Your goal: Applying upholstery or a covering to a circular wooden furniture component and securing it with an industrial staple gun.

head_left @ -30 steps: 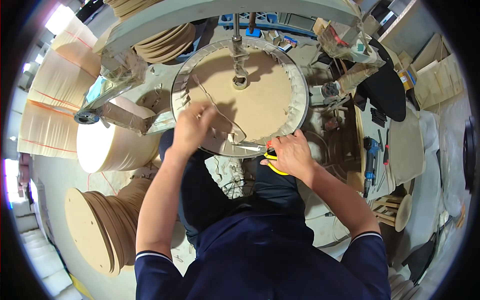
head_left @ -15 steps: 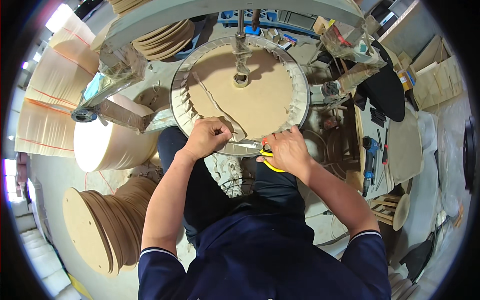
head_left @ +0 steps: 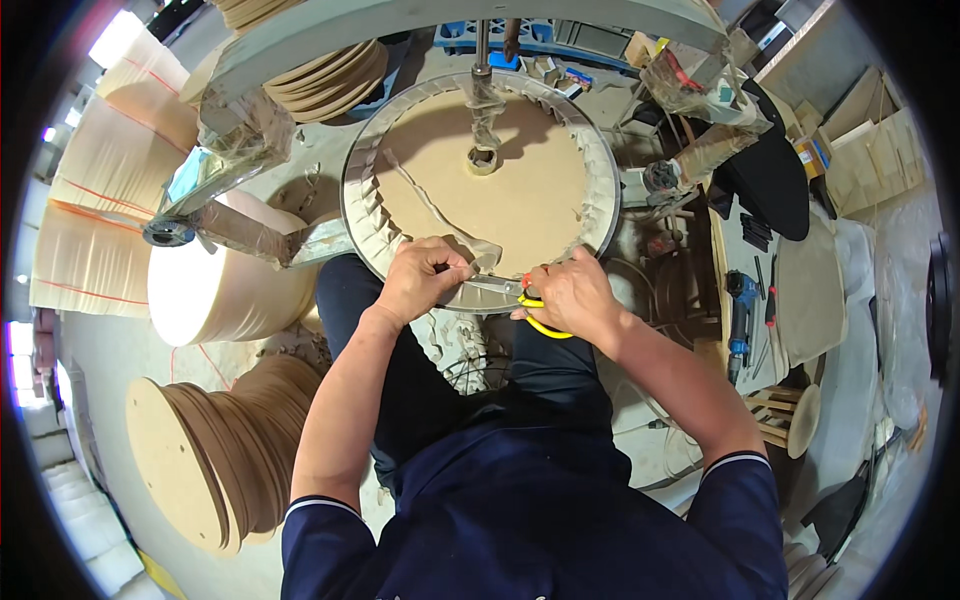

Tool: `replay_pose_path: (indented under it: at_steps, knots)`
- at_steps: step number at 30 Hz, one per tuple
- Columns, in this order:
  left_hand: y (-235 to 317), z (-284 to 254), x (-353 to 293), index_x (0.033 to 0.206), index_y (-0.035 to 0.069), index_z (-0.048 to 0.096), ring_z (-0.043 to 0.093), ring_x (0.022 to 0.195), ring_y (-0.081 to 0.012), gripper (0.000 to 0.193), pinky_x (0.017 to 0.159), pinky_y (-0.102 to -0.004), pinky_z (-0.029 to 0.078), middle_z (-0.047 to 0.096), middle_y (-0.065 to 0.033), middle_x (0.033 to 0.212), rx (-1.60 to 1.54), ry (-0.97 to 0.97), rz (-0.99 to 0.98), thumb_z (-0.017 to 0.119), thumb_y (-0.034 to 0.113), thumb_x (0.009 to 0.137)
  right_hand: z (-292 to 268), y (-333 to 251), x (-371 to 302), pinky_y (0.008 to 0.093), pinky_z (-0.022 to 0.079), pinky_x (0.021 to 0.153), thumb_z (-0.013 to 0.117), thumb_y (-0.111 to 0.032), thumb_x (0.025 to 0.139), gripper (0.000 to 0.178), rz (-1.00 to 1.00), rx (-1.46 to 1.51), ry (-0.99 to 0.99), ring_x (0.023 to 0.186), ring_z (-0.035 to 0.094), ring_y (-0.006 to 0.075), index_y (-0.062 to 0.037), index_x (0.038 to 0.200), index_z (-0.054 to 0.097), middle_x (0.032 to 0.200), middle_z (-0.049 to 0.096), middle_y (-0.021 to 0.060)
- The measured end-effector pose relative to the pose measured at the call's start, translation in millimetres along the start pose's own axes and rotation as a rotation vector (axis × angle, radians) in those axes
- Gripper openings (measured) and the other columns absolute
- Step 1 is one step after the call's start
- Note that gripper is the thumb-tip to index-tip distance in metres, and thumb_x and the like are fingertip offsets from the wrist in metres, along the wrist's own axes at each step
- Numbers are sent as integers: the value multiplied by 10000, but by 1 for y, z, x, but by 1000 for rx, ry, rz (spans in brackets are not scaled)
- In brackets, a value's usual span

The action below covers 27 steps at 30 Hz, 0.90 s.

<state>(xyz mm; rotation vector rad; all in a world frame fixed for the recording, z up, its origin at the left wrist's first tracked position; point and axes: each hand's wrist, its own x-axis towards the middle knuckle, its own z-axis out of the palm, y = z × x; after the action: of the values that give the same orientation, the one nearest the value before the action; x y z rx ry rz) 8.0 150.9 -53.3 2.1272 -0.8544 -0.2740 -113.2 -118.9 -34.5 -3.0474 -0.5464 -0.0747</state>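
Note:
In front of me lies a round tan board (head_left: 530, 215), ringed by pale pleated cloth (head_left: 599, 190) inside a rounded rim. At the near edge, my left hand (head_left: 422, 278) pinches the pale cloth with thumb and forefinger. A long narrow pale strip (head_left: 422, 198) trails from there across the board to its upper left. My right hand (head_left: 572, 296) is closed around yellow-handled scissors (head_left: 550, 331). Their blades point left along the near edge, close to my left fingertips. Whether the blades are cutting the cloth, I cannot tell.
A metal frame (head_left: 450, 18) spans the far side, with a vertical shaft (head_left: 483, 100) over the board's middle. Stacked tan discs (head_left: 175, 465) and large pale rolls (head_left: 225, 280) stand at left. A blue power tool (head_left: 740, 310) lies on the right-hand bench.
My left hand has shifted slightly right, toward the scissors. The cloth by its fingers is now raised and folded. The scissors have turned a little, their handle dipping less toward my lap.

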Motion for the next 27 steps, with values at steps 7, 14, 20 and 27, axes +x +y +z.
replay_pose_path:
  at_steps: [7,14,20,27]
  knots:
    - [10,13,6,1004,36,803,638,890,-85,122,818,-268,506,706,17,932,-558,75,-378,802,158,1003,-11,0,-10,397,461,841,809,-681,806,592,62,16,27,679,715,282,-121,982,731,696,718,83]
    - [25,10,13,1040,33,804,607,817,-54,161,780,-246,502,706,45,876,-743,90,-480,821,186,994,-5,10,-4,409,478,895,827,-683,785,607,-3,71,-22,710,737,292,-102,937,738,727,744,91]
    - [34,9,13,1026,40,802,590,770,-43,167,727,-226,485,698,52,846,-712,56,-437,808,205,1009,-12,2,-1,406,463,817,784,-700,818,619,-39,13,91,663,705,287,-92,896,701,668,703,89]
    - [66,-10,35,1035,28,793,554,651,-23,187,587,-218,428,707,37,806,-783,152,-452,805,212,1006,-18,0,-5,399,463,813,791,-721,793,633,-8,20,51,676,712,266,-104,886,687,712,720,84]
